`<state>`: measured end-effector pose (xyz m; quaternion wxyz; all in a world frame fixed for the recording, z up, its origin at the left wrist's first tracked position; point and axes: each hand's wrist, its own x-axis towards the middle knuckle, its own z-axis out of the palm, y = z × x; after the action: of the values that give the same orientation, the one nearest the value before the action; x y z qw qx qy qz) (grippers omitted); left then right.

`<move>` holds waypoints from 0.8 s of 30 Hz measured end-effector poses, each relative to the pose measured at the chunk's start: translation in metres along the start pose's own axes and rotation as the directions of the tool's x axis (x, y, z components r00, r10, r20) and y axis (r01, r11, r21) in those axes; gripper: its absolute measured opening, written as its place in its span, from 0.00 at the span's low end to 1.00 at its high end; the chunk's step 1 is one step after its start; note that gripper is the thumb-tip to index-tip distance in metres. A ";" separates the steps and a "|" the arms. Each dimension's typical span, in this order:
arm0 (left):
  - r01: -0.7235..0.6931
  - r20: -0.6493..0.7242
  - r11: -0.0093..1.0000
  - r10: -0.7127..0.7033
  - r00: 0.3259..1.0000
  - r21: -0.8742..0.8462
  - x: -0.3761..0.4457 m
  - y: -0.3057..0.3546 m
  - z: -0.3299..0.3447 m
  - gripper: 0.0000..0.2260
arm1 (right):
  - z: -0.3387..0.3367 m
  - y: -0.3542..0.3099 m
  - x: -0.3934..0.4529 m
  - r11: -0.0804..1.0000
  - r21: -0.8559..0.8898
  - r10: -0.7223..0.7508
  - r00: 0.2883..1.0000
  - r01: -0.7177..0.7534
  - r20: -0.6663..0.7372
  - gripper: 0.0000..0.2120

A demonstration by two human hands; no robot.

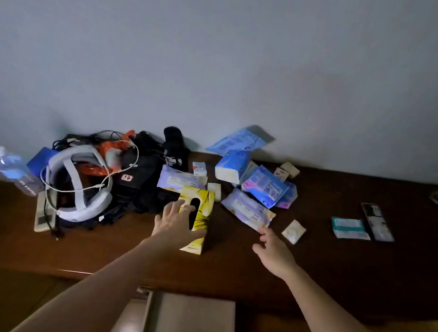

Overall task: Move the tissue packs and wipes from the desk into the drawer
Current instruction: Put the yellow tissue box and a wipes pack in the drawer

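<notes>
- Nearest, below the desk edge: open drawer (191,328), pale inside, nothing of the task seen in it yet.
- Left hand (176,221) laid on the yellow tissue box (198,219), fingers spread over its top near the dark slot; thumb side hidden, so cannot tell if really gripped or only touched.
- Right hand (274,251) stretched forward with fingers loose and apart, tips just at the near corner of the pale wipes pack (248,210); nothing held.
- Small white sachet (293,231) just beside that hand, flat on the desk (226,268).
- Farther: heap of blue tissue packs (255,176) near the wall, some leaning on each other; lilac wipes pack (179,180) behind the yellow box.
- Judged as the very beginning: first pick-up in hand, all packs on the desk.
- Needed next, probably: closing both hands, lifting, bringing back over the drawer without catching the cables (92,176) at left.
</notes>
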<state>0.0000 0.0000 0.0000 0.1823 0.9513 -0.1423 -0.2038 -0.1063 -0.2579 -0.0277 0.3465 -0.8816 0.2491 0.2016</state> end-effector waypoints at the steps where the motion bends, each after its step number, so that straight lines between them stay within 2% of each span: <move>1: 0.009 0.045 0.999 -0.011 0.999 0.039 0.014 -0.001 0.015 0.40 | 0.005 -0.002 0.019 0.999 -0.029 -0.024 1.000 0.024 -0.007 0.26; 3: 0.051 0.121 0.992 -0.065 0.991 0.115 0.039 -0.004 0.046 0.45 | 0.015 -0.005 0.057 0.994 -0.100 -0.046 0.999 0.046 0.001 0.30; 5: 0.080 0.136 0.985 -0.101 0.986 0.153 0.059 -0.014 0.079 0.48 | 0.028 -0.006 0.099 0.986 -0.151 -0.078 0.997 0.073 -0.022 0.34; 7: 0.065 0.048 0.971 -0.078 0.996 0.228 0.076 -0.031 0.109 0.46 | 0.051 0.003 0.142 0.970 -0.232 -0.090 0.993 0.070 -0.073 0.37; 9: 0.043 -0.108 0.955 -0.011 0.994 0.292 0.088 -0.043 0.131 0.44 | 0.077 0.014 0.181 0.960 -0.278 -0.052 0.991 0.014 -0.127 0.39; 11: 0.044 -0.216 0.947 0.026 0.976 0.317 0.093 -0.047 0.144 0.43 | 0.103 0.024 0.207 0.936 -0.351 -0.070 0.968 -0.020 -0.241 0.39; 14: 0.078 -0.288 0.935 0.027 0.957 0.346 0.095 -0.048 0.151 0.43 | 0.123 0.028 0.222 0.893 -0.451 -0.216 0.863 -0.015 -0.456 0.31; 16: 0.090 -0.288 0.928 0.019 0.958 0.360 0.094 -0.045 0.150 0.42 | 0.123 0.026 0.223 0.872 -0.489 -0.273 0.807 -0.023 -0.524 0.23; 20: 0.064 -0.335 0.944 0.051 0.941 0.324 0.091 -0.047 0.150 0.39 | 0.127 0.023 0.207 0.807 -0.590 -0.341 0.792 -0.030 -0.506 0.16; 24: 0.028 -0.441 0.952 0.115 0.890 0.304 0.094 -0.055 0.158 0.38 | 0.139 0.031 0.196 0.782 -0.624 -0.404 0.750 -0.014 -0.524 0.16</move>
<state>0.0237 -0.0293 -0.1882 0.0672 0.9855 -0.1467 0.0522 0.0061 -0.2378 -0.2418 -0.0304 -0.9808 0.1759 -0.0790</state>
